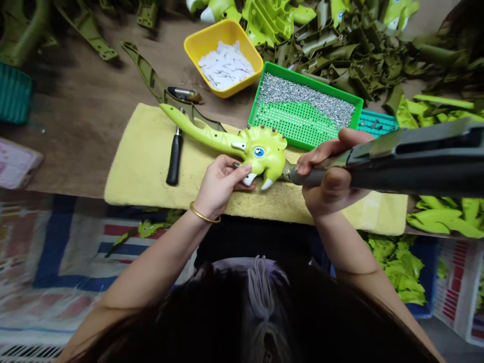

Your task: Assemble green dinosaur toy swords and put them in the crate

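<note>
Over a yellow terry towel (151, 166), a lime-green plastic triceratops piece (266, 156) is being held in place, its long axis laid on a slant from a tapering tip at upper left to the horned head at lower right. That head is pinned by the left hand (218, 187), with the fingers clamped over its near side, below the blue eye. From the right, a power screwdriver (308, 176) is gripped by the right hand (333, 171), the fingers closed around its grey handle. Its metal tip is pointed at the head's right flank, so the piece lies directly left of the right hand, and the left hand is the nearer of the two. The driver's dark housing is cut off by the frame's right edge. Whether a screw is seated at the tip cannot be made out, and the underside of the piece is hidden by the left hand. A black-handled tool (174, 164) is laid on the towel beside the tail. Beyond it, silver screws (306, 101) are spread in a green pegboard tray (313, 80), white paper slips (226, 65) are heaped in a yellow tray (223, 22), and olive-green moulded parts (340, 55) are piled along the top.
</note>
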The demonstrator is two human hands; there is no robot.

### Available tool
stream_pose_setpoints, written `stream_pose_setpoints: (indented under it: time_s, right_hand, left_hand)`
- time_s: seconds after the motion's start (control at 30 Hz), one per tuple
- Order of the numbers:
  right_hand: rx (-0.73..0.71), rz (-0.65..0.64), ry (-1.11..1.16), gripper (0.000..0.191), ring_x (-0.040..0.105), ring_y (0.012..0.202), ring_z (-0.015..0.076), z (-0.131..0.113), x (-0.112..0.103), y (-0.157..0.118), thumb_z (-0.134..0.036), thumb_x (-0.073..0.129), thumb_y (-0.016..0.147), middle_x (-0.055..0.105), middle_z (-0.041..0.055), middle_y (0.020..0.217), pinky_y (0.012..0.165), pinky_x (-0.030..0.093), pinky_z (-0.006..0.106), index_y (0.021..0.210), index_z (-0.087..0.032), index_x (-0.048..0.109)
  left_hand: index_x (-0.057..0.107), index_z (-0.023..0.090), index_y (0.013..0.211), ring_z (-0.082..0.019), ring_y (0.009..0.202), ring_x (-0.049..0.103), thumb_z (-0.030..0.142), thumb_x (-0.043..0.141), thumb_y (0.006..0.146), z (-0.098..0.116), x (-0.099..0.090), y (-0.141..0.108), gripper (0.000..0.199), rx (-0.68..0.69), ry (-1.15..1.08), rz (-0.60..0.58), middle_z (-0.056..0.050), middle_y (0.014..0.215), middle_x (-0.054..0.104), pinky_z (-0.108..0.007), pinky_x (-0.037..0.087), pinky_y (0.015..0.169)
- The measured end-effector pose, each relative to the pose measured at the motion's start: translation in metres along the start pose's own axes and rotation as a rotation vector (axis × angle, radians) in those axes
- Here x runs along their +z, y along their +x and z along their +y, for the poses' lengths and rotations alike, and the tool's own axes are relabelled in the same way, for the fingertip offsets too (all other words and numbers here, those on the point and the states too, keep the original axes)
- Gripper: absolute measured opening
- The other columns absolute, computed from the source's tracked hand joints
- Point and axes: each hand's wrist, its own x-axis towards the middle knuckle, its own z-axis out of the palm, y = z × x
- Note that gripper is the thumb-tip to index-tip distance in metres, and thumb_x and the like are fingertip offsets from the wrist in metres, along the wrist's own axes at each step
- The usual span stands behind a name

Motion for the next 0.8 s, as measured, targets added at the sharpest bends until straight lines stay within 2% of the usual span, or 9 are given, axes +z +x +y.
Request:
stream_pose_setpoints:
  time_s: [0.07,0.13,0.2,0.27,0.4,0.5,0.57,0.63,0.8]
  right_hand:
    - [0.001,0.053,0.05,0.03,0.045,0.039,0.0052,-0.001,0.0,0.016,-0.05,0.064,0.08,0.061,-0.0069,0.068,0.033,0.036,0.021,0.105,-0.034,0.067]
    - [-0.028,0.159,0.091,0.025,0.052,0.045,0.0042,0.004,-0.002,0.04,-0.047,0.059,0.085,0.064,-0.0056,0.071,0.04,0.042,0.019,0.099,-0.027,0.067]
    - [-0.051,0.281,0.036,0.024,0.06,0.058,0.0054,0.019,-0.006,0.066,-0.045,0.056,0.088,0.064,-0.0043,0.078,0.054,0.05,0.022,0.097,-0.023,0.061]
    - [-0.015,0.363,-0.12,0.026,0.061,0.06,0.0072,0.043,-0.009,0.084,-0.047,0.055,0.088,0.064,-0.0022,0.084,0.059,0.052,0.027,0.099,-0.023,0.053]
    - [0.1,0.443,-0.377,0.044,0.05,0.052,0.0075,0.09,-0.015,0.087,-0.062,0.049,0.086,0.064,0.0015,0.088,0.052,0.044,0.029,0.108,-0.024,0.047]
    - [0.138,0.433,-0.391,0.051,0.052,0.053,0.0086,0.106,-0.018,0.078,-0.067,0.045,0.086,0.061,-0.0012,0.086,0.053,0.043,0.029,0.115,-0.025,0.046]
    - [0.129,0.462,-0.356,0.05,0.05,0.051,0.0078,0.109,-0.019,0.075,-0.066,0.047,0.086,0.059,-0.0033,0.078,0.052,0.043,0.028,0.114,-0.025,0.045]
    - [0.127,0.461,-0.314,0.05,0.048,0.05,0.0071,0.108,-0.019,0.076,-0.063,0.052,0.085,0.056,-0.0052,0.071,0.052,0.042,0.027,0.113,-0.024,0.045]
    - [0.025,0.458,-0.227,0.038,0.05,0.048,0.0048,0.081,-0.014,0.084,-0.054,0.056,0.086,0.062,-0.0026,0.083,0.046,0.041,0.026,0.107,-0.023,0.051]
  left_hand:
    - [0.045,0.02,0.083,-0.017,0.057,0.068,0.047,0.084,0.06,-0.005,-0.001,0.001,0.053,0.004,0.015,-0.012,0.001,0.066,0.068,-0.034,0.062,0.061]
    - [0.044,0.02,0.087,-0.016,0.06,0.069,0.049,0.081,0.063,-0.009,-0.002,0.0,0.053,0.025,0.055,-0.027,0.002,0.068,0.067,-0.034,0.062,0.064]
    - [0.042,0.021,0.092,-0.016,0.063,0.07,0.048,0.078,0.066,-0.01,-0.002,-0.002,0.052,0.074,0.134,-0.046,0.002,0.074,0.066,-0.033,0.062,0.064]
    - [0.042,0.022,0.098,-0.015,0.061,0.069,0.043,0.077,0.067,-0.008,-0.002,-0.007,0.052,0.135,0.305,-0.045,0.003,0.074,0.065,-0.029,0.059,0.059]
    - [0.045,0.02,0.102,-0.013,0.048,0.062,0.034,0.073,0.069,-0.005,0.003,-0.014,0.045,0.289,0.761,0.046,0.008,0.058,0.057,-0.023,0.049,0.048]
    - [0.047,0.02,0.097,-0.014,0.05,0.062,0.032,0.072,0.068,-0.007,0.007,-0.014,0.039,0.402,0.897,0.132,0.007,0.056,0.057,-0.024,0.047,0.048]
    - [0.047,0.021,0.095,-0.014,0.05,0.062,0.032,0.073,0.067,-0.009,0.007,-0.013,0.039,0.419,0.903,0.163,0.007,0.056,0.056,-0.024,0.045,0.047]
    - [0.047,0.021,0.097,-0.012,0.048,0.06,0.032,0.073,0.068,-0.01,0.005,-0.011,0.041,0.349,0.819,0.129,0.008,0.056,0.055,-0.022,0.044,0.045]
    - [0.046,0.02,0.099,-0.011,0.06,0.064,0.032,0.079,0.063,-0.004,-0.001,-0.007,0.051,0.109,0.331,-0.054,0.005,0.071,0.06,-0.021,0.053,0.055]
